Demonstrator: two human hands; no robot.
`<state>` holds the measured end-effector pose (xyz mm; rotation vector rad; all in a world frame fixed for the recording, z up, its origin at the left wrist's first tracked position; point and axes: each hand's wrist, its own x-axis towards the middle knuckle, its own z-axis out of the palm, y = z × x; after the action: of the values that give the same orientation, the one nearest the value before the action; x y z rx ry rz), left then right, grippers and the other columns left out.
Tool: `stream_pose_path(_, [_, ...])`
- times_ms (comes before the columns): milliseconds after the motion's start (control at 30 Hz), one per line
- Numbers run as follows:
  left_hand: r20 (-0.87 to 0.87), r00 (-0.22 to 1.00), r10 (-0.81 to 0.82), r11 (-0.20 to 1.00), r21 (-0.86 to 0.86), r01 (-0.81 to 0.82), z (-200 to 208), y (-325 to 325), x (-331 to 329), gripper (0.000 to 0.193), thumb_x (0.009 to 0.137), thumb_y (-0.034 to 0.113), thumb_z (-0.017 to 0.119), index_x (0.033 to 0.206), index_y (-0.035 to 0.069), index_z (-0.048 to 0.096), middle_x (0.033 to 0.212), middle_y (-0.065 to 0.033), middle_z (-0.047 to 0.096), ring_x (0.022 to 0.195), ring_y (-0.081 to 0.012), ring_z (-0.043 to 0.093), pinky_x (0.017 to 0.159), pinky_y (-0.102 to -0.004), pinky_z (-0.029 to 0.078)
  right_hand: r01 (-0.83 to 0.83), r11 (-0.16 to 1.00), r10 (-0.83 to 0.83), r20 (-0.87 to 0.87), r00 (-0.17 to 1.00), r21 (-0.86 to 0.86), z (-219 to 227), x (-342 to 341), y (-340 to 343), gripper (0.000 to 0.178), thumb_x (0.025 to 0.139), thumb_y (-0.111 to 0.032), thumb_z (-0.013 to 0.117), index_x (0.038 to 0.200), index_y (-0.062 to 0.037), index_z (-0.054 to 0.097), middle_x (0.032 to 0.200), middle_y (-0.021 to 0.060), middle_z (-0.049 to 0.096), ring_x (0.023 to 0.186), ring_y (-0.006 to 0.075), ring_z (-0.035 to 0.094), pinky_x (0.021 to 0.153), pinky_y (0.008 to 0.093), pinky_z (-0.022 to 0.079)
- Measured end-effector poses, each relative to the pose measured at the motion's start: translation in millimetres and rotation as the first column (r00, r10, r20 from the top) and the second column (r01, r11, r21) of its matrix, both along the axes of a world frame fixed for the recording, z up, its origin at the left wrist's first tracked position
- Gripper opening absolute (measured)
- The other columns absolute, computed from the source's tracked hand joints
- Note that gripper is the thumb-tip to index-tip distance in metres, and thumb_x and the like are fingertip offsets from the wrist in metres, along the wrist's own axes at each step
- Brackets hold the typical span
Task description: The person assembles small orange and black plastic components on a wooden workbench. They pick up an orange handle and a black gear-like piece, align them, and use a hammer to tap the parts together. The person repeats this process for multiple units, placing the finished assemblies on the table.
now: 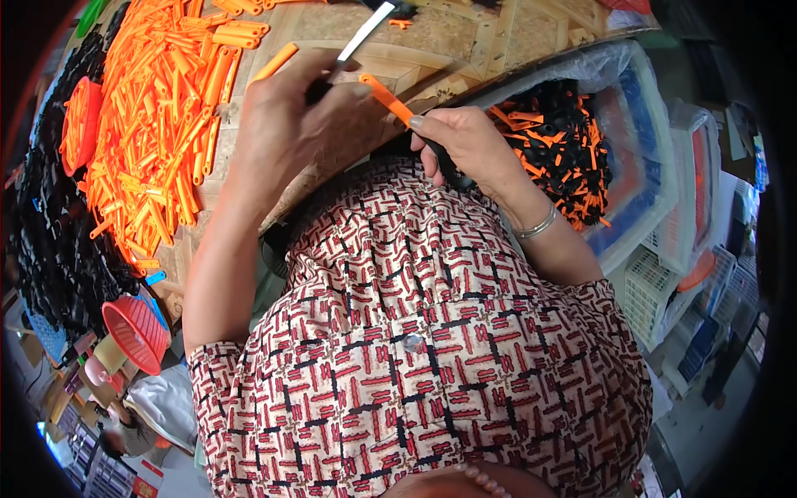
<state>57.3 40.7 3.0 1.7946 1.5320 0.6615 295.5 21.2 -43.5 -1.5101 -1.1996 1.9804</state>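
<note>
My left hand [286, 124], slightly blurred, is closed around the black handle of a tool with a narrow silver blade [365, 33] that points away over the table. Beside its fingers lies a single orange plastic piece [278, 60]. Between thumb and fingers, my right hand [473, 145] pinches a long orange plastic piece [388, 98] with a hole at its far end. A black part [448, 170] shows under that hand's fingers; whether it is joined to the orange piece is hidden. The orange piece's far end sits close to my left fingertips, above the table edge.
A large heap of orange pieces [158, 116] covers the left of the table [332, 153], with a red basket [81, 124] and a black heap [58, 249] beyond. A red basket [137, 332] stands lower left. At right, a lined crate [643, 141] holds black-and-orange parts [564, 158]. Another person [129, 432] is lower left.
</note>
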Motion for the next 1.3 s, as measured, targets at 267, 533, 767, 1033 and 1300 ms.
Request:
stream_pose_path(267, [-0.275, 0.961, 0.001, 0.980, 0.190, 0.054, 17, -61, -13, 0.042, 0.097, 0.007, 0.067, 0.138, 0.012, 0.064, 0.101, -0.0165, 0.072, 0.081, -0.0279, 0.072, 0.070, -0.0364, 0.055, 0.023, 0.997, -0.028, -0.066, 0.997, -0.068, 1, 3, 3, 0.033, 0.106, -0.028, 0.059, 0.090, 0.0005, 0.066, 0.063, 0.0058, 0.064, 0.051, 0.0120, 0.059, 0.049, 0.0251, 0.048])
stream_pose_path(533, [-0.019, 0.989, 0.149, 0.884, 0.451, -0.124, 3, -70, -15, 0.048, 0.090, -0.007, 0.068, 0.135, 0.009, 0.068, 0.103, -0.0145, 0.073, 0.086, -0.0246, 0.072, 0.076, -0.0343, 0.056, 0.034, 0.998, -0.039, -0.092, 0.995, -0.052, -4, 6, 1, 0.030, 0.105, -0.026, 0.060, 0.092, 0.0007, 0.067, 0.063, 0.0057, 0.063, 0.051, 0.0129, 0.058, 0.050, 0.0254, 0.048])
stream_pose_path(767, [-0.154, 0.983, 0.103, 0.787, 0.616, 0.014, -9, -67, -8, 0.043, 0.086, 0.005, 0.075, 0.126, 0.021, 0.075, 0.078, -0.0041, 0.061, 0.069, -0.0219, 0.062, 0.061, -0.0348, 0.049, 0.046, 0.997, -0.055, -0.147, 0.988, -0.063, -2, 4, 6, 0.026, 0.103, -0.017, 0.060, 0.094, 0.0061, 0.068, 0.066, 0.0087, 0.065, 0.051, 0.0152, 0.060, 0.051, 0.0282, 0.051])
stream_pose_path(1033, [-0.332, 0.939, 0.095, 0.758, 0.635, 0.148, -5, -75, -19, 0.053, 0.078, 0.002, 0.074, 0.127, 0.023, 0.074, 0.082, -0.0028, 0.060, 0.068, -0.0201, 0.060, 0.064, -0.0344, 0.049, 0.003, 0.995, -0.019, -0.165, 0.986, -0.095, 1, 6, 5, 0.025, 0.102, -0.016, 0.059, 0.095, 0.0064, 0.067, 0.066, 0.0094, 0.066, 0.052, 0.0160, 0.062, 0.050, 0.0285, 0.050])
stream_pose_path(1300, [0.290, 0.876, 0.385, 0.900, 0.092, -0.426, -11, -59, -52, 0.047, 0.098, 0.009, 0.069, 0.144, 0.011, 0.060, 0.084, 0.0055, 0.056, 0.068, -0.0043, 0.047, 0.058, -0.0217, 0.035, -0.428, 0.904, 0.426, 0.117, 0.897, -0.004, 29, 104, 29, 0.029, 0.103, -0.025, 0.062, 0.098, 0.0031, 0.071, 0.072, 0.0058, 0.070, 0.061, 0.0127, 0.066, 0.055, 0.0266, 0.050])
